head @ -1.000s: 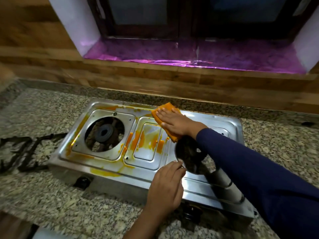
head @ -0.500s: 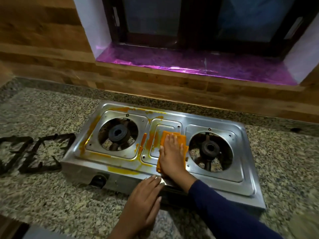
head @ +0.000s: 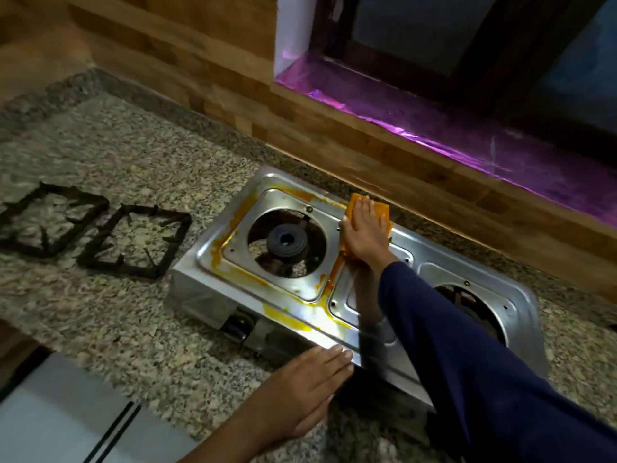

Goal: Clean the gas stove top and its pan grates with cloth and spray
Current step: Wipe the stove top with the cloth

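A two-burner steel gas stove (head: 207,259) sits on the granite counter, smeared with orange-yellow stains around the left burner (head: 286,241) and along the front. My right hand (head: 365,233) presses an orange cloth (head: 384,212) flat on the stove's back middle edge. My blue sleeve covers part of the right burner (head: 474,305). My left hand (head: 305,384) lies flat, fingers together, against the stove's front edge and holds nothing. Two black pan grates (head: 133,240) lie on the counter left of the stove. No spray bottle is in view.
A wooden backsplash (head: 233,85) runs behind the counter, with a window sill lined in purple foil (head: 467,132) at the upper right. A white surface (head: 63,419) shows below the counter's front edge at the lower left.
My right hand slid the cloth from the stove's centre panel up to its back edge. The camera swung right and tilted, bringing both grates into view. My left hand stays at the front edge.
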